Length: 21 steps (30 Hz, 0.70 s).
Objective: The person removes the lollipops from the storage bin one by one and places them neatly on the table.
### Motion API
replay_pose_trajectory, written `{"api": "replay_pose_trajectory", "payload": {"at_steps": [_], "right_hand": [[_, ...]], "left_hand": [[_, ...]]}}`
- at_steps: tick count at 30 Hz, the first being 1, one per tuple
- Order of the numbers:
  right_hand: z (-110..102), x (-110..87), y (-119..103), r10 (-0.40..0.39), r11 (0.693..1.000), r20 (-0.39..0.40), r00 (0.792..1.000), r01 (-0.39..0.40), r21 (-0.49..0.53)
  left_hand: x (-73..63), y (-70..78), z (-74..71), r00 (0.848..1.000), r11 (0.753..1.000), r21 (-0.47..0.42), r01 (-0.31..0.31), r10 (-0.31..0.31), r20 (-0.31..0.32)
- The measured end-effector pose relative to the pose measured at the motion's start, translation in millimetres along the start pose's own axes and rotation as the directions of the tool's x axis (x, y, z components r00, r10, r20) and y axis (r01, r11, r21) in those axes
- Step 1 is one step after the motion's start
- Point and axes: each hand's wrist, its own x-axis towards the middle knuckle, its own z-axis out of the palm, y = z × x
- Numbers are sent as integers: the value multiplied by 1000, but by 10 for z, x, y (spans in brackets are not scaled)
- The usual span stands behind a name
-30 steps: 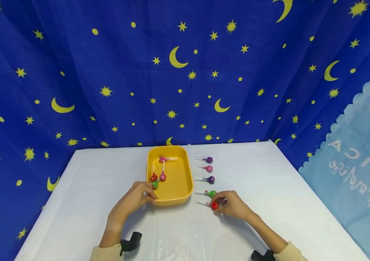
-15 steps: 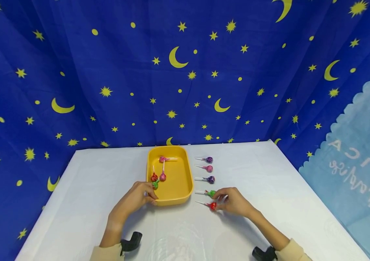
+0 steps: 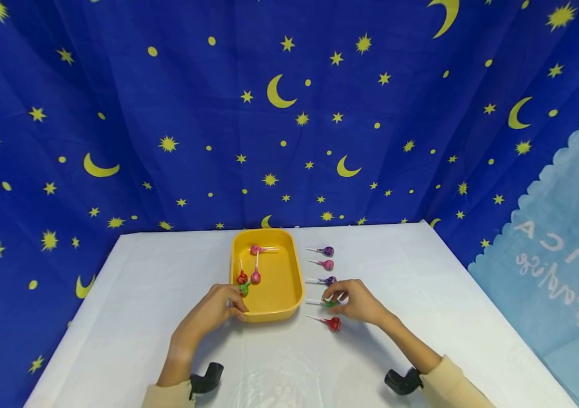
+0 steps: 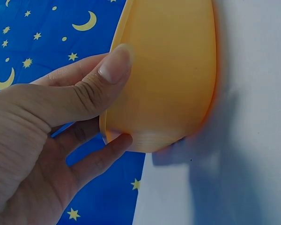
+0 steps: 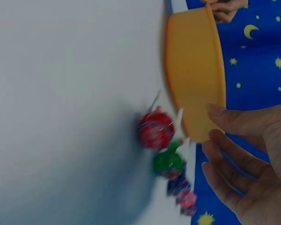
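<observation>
My left hand point(image 3: 216, 307) grips the near left corner of a yellow plastic tray point(image 3: 297, 272). In the left wrist view the thumb point(image 4: 116, 65) presses the tray's outer wall, with the fingers at its rim. My right hand point(image 3: 360, 303) hovers at a green lollipop point(image 3: 330, 304), partly covering it in the head view. In the right wrist view its thumb and fingers point(image 5: 225, 187) are loosely bent, holding nothing. Nearest me in the column lies a red lollipop point(image 3: 334, 323). Beyond the green one are a purple lollipop point(image 3: 330, 280), a pink lollipop point(image 3: 328, 264) and another purple lollipop point(image 3: 328, 251).
Inside the tray lie two pink lollipops point(image 3: 256, 277), a red lollipop point(image 3: 242, 278) and a green lollipop point(image 3: 244, 289). A white cloth covers the table point(image 3: 177, 255). A blue curtain point(image 3: 198, 113) with moons and stars hangs behind.
My right hand has let go of the red lollipop and moved away from me to the green one. The red lollipop's stick now points slightly away. My left hand stays on the tray.
</observation>
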Motion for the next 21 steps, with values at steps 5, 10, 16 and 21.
{"api": "replay_pose_trajectory", "payload": {"at_steps": [5,10,16,21], "right_hand": [[35,214,-190,-63,998,-5,998,63,1],[119,401,-402,-127,992,-16,992,127,5],[190,651,-566,-144,989,41,989,143,25],[265,936,-630,-163,987,137,977,163,10]], "left_hand": [[-2,-1,-7,1000,1000,3,7,-7,-2],[0,3,-8,1000,999,-11,31,-31,3],[7,-14,8,1000,999,-48,3,-3,6],[11,-22,1,1000,999,-39,-4,4,10]]}}
